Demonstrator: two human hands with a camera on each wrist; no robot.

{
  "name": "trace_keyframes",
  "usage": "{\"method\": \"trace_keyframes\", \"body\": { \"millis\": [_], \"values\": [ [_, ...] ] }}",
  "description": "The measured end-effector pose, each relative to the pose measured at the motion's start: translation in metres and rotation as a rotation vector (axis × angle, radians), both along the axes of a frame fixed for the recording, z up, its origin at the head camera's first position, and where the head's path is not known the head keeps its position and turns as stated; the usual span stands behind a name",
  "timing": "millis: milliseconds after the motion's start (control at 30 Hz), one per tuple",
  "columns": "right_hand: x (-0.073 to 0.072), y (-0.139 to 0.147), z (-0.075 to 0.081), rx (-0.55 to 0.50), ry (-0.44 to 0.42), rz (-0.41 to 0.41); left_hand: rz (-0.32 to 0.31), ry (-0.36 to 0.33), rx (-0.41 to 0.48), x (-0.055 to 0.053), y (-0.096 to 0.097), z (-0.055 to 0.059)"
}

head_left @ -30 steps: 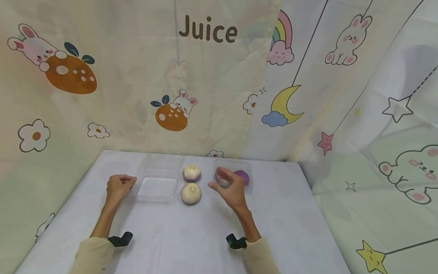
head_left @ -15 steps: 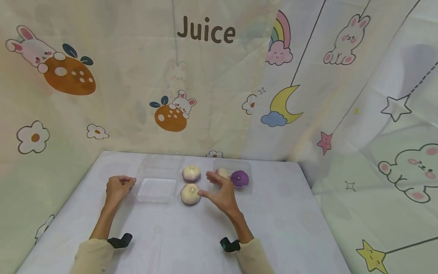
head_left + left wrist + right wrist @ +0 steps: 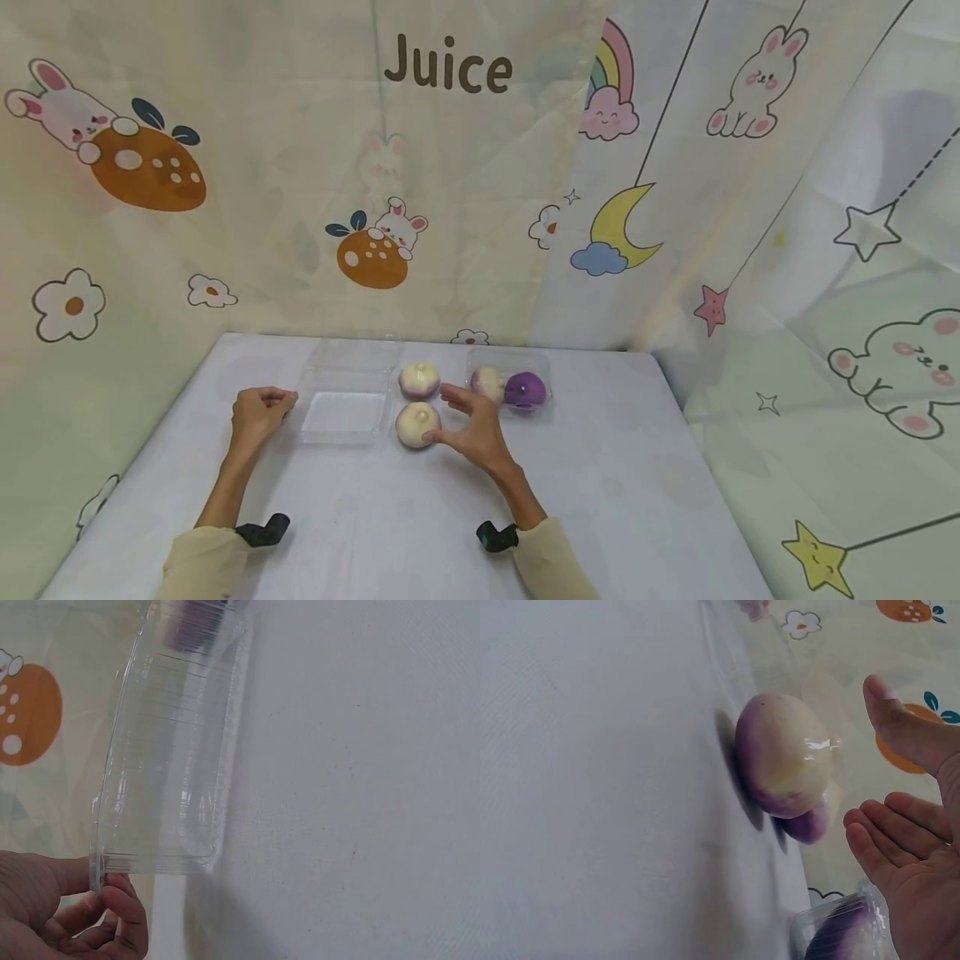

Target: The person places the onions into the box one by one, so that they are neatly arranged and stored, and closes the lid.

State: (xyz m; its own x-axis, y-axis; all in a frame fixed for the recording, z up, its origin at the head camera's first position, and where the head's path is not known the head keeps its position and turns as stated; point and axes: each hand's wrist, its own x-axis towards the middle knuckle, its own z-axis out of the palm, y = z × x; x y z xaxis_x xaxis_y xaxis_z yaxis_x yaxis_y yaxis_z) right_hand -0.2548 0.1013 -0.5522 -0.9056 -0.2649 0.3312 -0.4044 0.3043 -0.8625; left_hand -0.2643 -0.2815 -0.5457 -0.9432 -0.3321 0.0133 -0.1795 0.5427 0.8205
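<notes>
With thumb and fingers, my left hand [image 3: 258, 414] pinches the left rim of a clear plastic clamshell box [image 3: 347, 417]; its lid stands open behind. In the left wrist view the fingertips sit on the rim of the same box [image 3: 161, 772]. To the box's right are two white-and-purple turnips, the rear one [image 3: 419, 380] and the front one [image 3: 418, 425]. My right hand [image 3: 476, 433], fingers spread and relaxed, is just right of them, its thumb overlapping the front turnip in the head view. The right wrist view shows a gap between this hand and the front turnip [image 3: 784, 754].
A second clear box [image 3: 510, 358] at the back right contains a pale turnip [image 3: 488, 383] and a deep purple round vegetable [image 3: 527, 390]. The white tabletop [image 3: 375, 525] ends at a printed curtain [image 3: 465, 275] behind and at the sides.
My right hand has moved left and slightly toward me, away from the second box and over to the two turnips. The left hand keeps its grip on the box rim.
</notes>
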Motion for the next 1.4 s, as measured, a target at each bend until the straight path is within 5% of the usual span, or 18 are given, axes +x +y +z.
{"method": "trace_keyframes", "body": {
  "millis": [967, 1400],
  "values": [
    [-0.013, -0.013, -0.020, 0.120, 0.006, 0.084, 0.002, -0.020, 0.023, 0.000, 0.000, 0.001],
    [-0.014, -0.014, -0.021, 0.218, -0.018, 0.080, -0.023, 0.000, -0.041, -0.002, 0.001, 0.004]
  ]
}}
